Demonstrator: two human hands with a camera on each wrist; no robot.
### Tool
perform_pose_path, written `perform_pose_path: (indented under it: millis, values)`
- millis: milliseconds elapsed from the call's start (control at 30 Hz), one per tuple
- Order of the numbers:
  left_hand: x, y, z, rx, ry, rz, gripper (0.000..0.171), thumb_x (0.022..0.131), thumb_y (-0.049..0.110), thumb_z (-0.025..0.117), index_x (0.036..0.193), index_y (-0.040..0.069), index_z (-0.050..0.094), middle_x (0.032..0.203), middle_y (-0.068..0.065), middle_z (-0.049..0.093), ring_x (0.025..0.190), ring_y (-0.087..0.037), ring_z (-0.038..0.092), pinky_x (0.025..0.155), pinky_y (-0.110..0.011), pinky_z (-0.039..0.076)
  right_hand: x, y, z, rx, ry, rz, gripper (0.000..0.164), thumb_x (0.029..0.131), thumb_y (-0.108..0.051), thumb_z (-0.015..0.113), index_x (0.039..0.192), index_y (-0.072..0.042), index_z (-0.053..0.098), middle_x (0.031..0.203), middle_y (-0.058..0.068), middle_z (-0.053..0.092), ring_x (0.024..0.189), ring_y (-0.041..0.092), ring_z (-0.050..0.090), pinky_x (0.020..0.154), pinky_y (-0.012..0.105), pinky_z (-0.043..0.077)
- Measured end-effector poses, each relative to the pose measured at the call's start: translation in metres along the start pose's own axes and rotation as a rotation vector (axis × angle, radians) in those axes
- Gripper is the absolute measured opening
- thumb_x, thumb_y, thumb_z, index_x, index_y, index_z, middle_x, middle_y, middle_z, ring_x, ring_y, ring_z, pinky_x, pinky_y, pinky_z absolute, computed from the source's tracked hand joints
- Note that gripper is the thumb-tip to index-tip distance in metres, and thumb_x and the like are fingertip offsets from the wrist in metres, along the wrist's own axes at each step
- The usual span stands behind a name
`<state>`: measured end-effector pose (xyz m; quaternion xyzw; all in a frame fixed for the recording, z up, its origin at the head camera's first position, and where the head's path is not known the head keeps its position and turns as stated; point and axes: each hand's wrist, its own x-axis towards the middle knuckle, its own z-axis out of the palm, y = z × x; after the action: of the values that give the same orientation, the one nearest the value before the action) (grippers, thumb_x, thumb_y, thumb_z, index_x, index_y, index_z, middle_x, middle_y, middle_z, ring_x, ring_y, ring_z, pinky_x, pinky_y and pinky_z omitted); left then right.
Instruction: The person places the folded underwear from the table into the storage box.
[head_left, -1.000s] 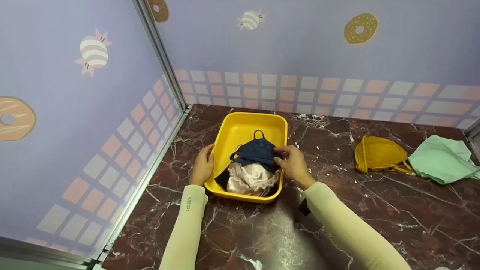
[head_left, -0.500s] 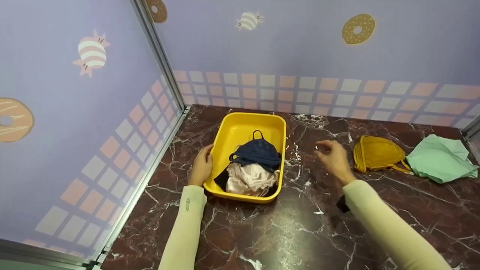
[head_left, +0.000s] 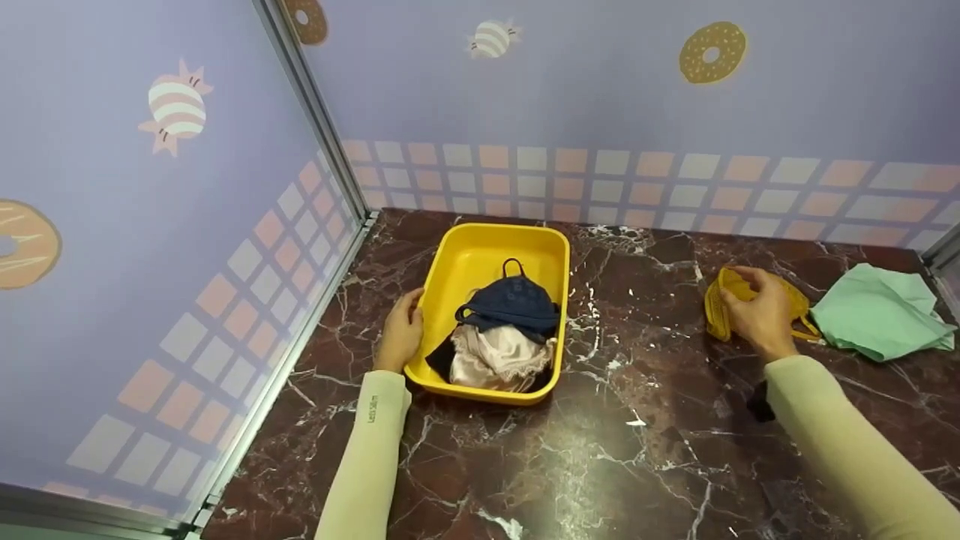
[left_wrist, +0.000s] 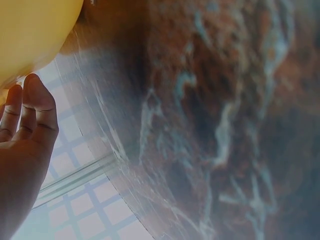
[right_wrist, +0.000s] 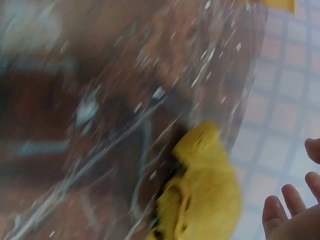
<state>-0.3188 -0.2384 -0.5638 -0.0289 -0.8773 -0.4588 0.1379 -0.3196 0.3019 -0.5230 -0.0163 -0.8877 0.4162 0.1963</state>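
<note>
My left hand [head_left: 402, 330] rests against the left side of a yellow plastic tray [head_left: 439, 300]; in the left wrist view its fingertips [left_wrist: 33, 82] touch the tray's outer wall. Inside the tray lie a folded navy bra [head_left: 514, 304], a cream satin piece with lace trim [head_left: 499, 356] and something black partly hidden beneath. My right hand [head_left: 761, 311] is over a folded mustard-yellow bra [head_left: 716, 311], covering part of it in the head view. From the right wrist, spread fingers [right_wrist: 292, 200] show beside the mustard bra [right_wrist: 212, 195], apart from it.
A crumpled mint-green cloth [head_left: 877, 311] lies just right of the mustard bra. Everything stands on a dark red marbled tabletop [head_left: 622, 450]. Patterned wall panels [head_left: 600, 90] close off the back and left sides, meeting at a metal corner strip.
My right hand has let go of the navy bra in the tray and moved right across the table to the mustard bra. My left hand has stayed at the tray.
</note>
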Motion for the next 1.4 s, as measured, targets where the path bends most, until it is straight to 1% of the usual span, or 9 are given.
perform_pose_path:
  millis: [133,267,433,700,800,1000,1133,1233,1400]
  values:
    - [0.0,-0.001,0.0,0.005,0.004,-0.013,0.036,0.096,-0.001,0.046,0.131,0.004,0.053,0.113,-0.016,0.056,0.101,-0.028,0.053,0.092,-0.041,0.041,0.001,0.016,-0.005,-0.026,0.007,-0.009,0.045,0.084,-0.003,0.068,0.126,0.009,0.053,0.126,0.03,0.049,0.117,0.047,0.042,0.097,0.056,0.032]
    - [0.0,-0.003,0.0,0.005,0.009,-0.006,0.036,0.096,-0.001,0.046,0.131,0.003,0.053,0.113,-0.016,0.057,0.102,-0.029,0.053,0.093,-0.041,0.041,0.0,0.026,-0.005,-0.055,-0.002,-0.007,0.05,0.084,-0.004,0.068,0.129,0.008,0.05,0.133,0.031,0.042,0.125,0.049,0.032,0.105,0.056,0.02]
    - [0.001,-0.003,0.0,0.002,0.012,-0.007,0.036,0.095,-0.002,0.047,0.131,0.002,0.053,0.113,-0.016,0.057,0.101,-0.028,0.054,0.091,-0.04,0.042,0.003,0.03,-0.011,-0.116,-0.062,0.041,0.059,0.088,-0.012,0.065,0.137,0.009,0.04,0.142,0.035,0.027,0.13,0.052,0.018,0.108,0.056,0.007]
    - [0.0,-0.002,-0.001,0.0,-0.012,-0.043,0.037,0.097,0.002,0.046,0.134,0.006,0.052,0.119,-0.013,0.055,0.106,-0.027,0.053,0.092,-0.041,0.041,0.012,0.041,-0.024,-0.145,-0.204,0.155,0.073,0.092,-0.027,0.059,0.145,0.008,0.023,0.145,0.037,0.016,0.132,0.055,0.009,0.105,0.062,0.012]
    - [0.0,-0.001,-0.001,0.002,-0.014,-0.049,0.037,0.097,0.003,0.046,0.134,0.007,0.052,0.12,-0.013,0.055,0.108,-0.027,0.053,0.093,-0.041,0.041,0.013,0.048,-0.024,-0.16,-0.222,0.169,0.076,0.092,-0.033,0.058,0.145,0.009,0.022,0.142,0.038,0.02,0.129,0.056,0.013,0.103,0.064,0.015]
    - [0.001,0.0,-0.001,0.004,-0.014,-0.057,0.038,0.098,0.004,0.046,0.134,0.007,0.052,0.12,-0.013,0.055,0.107,-0.026,0.053,0.093,-0.04,0.041,0.011,0.05,-0.02,-0.191,-0.161,0.153,0.07,0.091,-0.03,0.059,0.141,0.011,0.031,0.134,0.038,0.034,0.12,0.057,0.024,0.097,0.064,0.02]
    - [0.001,0.0,-0.001,0.005,-0.014,-0.055,0.038,0.098,0.004,0.046,0.134,0.007,0.052,0.121,-0.013,0.055,0.107,-0.027,0.053,0.093,-0.041,0.041,0.009,0.047,-0.019,-0.154,-0.122,0.187,0.057,0.091,-0.017,0.051,0.14,0.008,0.036,0.133,0.035,0.039,0.119,0.055,0.025,0.096,0.061,0.022]
    - [0.001,-0.001,-0.001,0.004,-0.009,-0.055,0.037,0.097,0.003,0.046,0.134,0.007,0.052,0.121,-0.014,0.055,0.106,-0.027,0.053,0.093,-0.041,0.041,0.008,0.047,-0.02,-0.103,-0.102,0.213,0.053,0.088,-0.008,0.044,0.139,0.006,0.04,0.131,0.032,0.045,0.118,0.051,0.025,0.095,0.056,0.024]
    - [0.001,0.0,0.0,0.005,-0.009,-0.055,0.037,0.097,0.003,0.046,0.134,0.006,0.052,0.121,-0.014,0.055,0.106,-0.027,0.053,0.093,-0.041,0.041,0.004,0.049,-0.021,-0.065,-0.098,0.193,0.045,0.089,-0.01,0.048,0.131,0.006,0.05,0.124,0.028,0.054,0.115,0.043,0.026,0.09,0.05,0.027]
